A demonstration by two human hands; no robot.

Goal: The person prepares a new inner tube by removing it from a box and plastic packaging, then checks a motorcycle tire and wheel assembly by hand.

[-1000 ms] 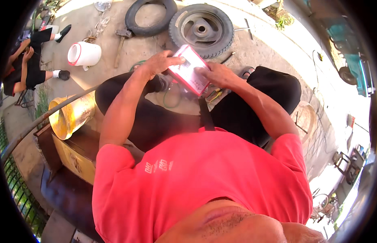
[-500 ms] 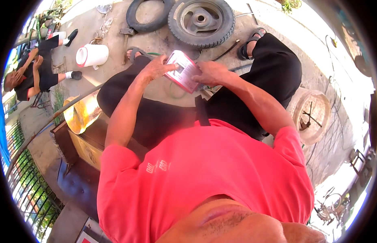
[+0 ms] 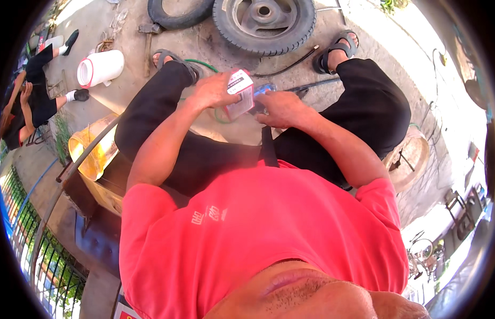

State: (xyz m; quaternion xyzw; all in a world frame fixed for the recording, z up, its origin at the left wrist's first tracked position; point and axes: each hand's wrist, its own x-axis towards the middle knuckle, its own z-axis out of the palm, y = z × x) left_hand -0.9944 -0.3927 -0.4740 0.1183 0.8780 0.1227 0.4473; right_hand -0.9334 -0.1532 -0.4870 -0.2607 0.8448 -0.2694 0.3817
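A small white-and-pink cardboard box (image 3: 240,98) is gripped in my left hand (image 3: 213,91), the fingers wrapped round its left side. It is tilted between my knees. Just right of the box, a shiny blue-and-dark item (image 3: 264,89) shows beside my right hand (image 3: 283,110). The right fingers are curled in around that item's lower end, and its kind is not clear. Whether it touches the box I cannot tell. Beyond my hands, a wheel with a tyre (image 3: 264,24) lies flat on the ground.
A loose tyre (image 3: 175,18) and a hammer (image 3: 148,42) lie beyond my left foot. A white-and-red jug (image 3: 101,69) and a yellow bucket (image 3: 90,154) are at the left. A round tub (image 3: 409,162) stands by my right knee. Another person (image 3: 37,95) sits far left.
My right hand has left the box and now curls by the blue-and-dark item. The box has turned in my left hand, showing another side. The view has shifted slightly.
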